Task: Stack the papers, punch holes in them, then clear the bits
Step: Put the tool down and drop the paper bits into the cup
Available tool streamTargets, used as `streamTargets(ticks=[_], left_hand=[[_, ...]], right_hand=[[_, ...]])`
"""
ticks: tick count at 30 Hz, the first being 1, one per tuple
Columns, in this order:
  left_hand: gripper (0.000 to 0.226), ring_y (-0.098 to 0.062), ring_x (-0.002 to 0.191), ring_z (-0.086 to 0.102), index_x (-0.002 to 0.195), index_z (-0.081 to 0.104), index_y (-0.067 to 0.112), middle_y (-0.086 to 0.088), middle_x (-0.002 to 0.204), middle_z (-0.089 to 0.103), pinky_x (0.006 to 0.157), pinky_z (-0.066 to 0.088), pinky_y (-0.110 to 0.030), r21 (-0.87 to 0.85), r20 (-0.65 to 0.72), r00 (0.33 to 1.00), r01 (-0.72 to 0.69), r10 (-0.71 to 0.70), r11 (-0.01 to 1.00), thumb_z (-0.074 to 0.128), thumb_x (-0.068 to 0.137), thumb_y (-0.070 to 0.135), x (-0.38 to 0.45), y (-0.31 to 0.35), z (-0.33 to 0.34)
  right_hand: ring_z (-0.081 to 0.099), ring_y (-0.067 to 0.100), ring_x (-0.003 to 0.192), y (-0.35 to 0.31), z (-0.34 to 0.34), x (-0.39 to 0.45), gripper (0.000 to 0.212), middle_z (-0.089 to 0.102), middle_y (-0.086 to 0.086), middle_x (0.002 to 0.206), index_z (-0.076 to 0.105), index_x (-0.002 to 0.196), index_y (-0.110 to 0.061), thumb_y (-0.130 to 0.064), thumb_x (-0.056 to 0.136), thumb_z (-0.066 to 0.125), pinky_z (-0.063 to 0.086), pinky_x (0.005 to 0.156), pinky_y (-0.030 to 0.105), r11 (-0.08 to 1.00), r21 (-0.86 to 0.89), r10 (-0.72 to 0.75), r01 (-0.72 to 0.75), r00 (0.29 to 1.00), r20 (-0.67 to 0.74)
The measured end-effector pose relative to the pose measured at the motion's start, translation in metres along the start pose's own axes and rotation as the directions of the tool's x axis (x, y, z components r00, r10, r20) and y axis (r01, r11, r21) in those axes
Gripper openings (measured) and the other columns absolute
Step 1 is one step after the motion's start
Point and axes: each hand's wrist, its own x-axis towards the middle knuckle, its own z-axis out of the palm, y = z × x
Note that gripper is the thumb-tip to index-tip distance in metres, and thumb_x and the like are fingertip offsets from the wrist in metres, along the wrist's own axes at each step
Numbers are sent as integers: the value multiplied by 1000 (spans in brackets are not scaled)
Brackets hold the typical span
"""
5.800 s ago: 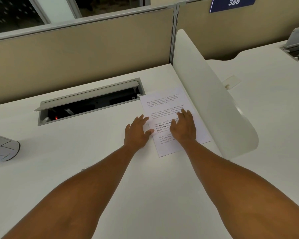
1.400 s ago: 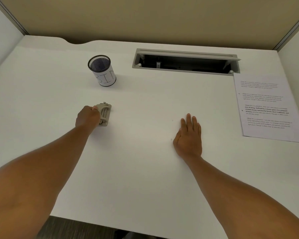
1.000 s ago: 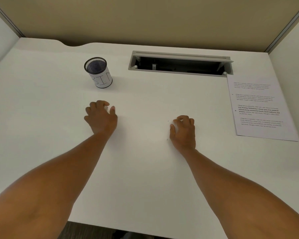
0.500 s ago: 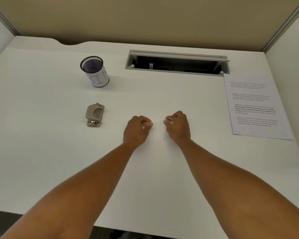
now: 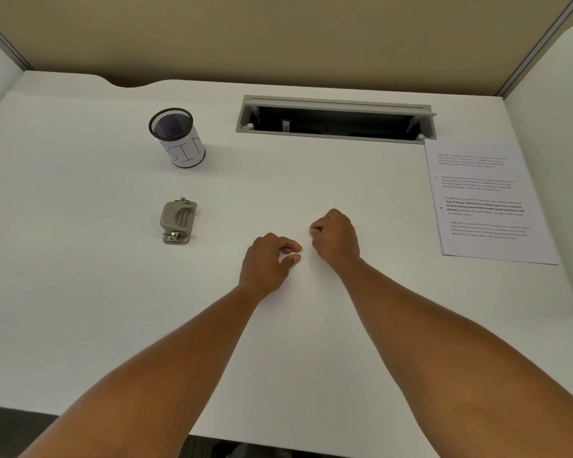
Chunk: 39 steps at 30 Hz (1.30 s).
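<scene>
While both hands rest near the middle of the white desk, the left hand has its thumb and forefinger curled close with a small gap, and the right hand is curled into a loose fist; whether either holds paper bits I cannot tell. A tiny speck lies between them. The hole punch sits well left, the mesh cup marked BIN beyond it, the papers at the far right

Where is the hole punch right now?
The hole punch lies on the white desk, on the left side of the head view. It sits just in front of the mesh cup marked BIN, apart from the left hand.
</scene>
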Motion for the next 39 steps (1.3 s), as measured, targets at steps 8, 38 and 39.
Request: streamTargets(ticks=[8,38,39], left_hand=[[17,-3,92,61,99,73,38,14,99,66,87,51,-35,20,0,1000,-20,20,1000,74,82,38,-5,4,4],[27,-16,82,63,67,52,38,13,96,63,73,43,-28,234,-19,991,135,-134,963,65,90,37,-9,34,18],[21,-17,82,63,72,57,37,13,96,60,73,43,-28,254,-17,990,141,-142,957,63,92,34,-8,36,19]], right_hand=[[55,27,101,-9,0,-1,20,54,9,111,65,98,-5,-2,79,59,51,84,39,969,-233,-63,84,993,99],[54,1,74,33,-6,6,12,59,-13,86,67,85,-11,-7,88,55,37,61,9,940,338,31,-53,997,68],[54,0,74,33,-6,6,12,58,-16,83,67,86,-11,-7,88,55,37,61,9,936,346,39,-61,997,70]])
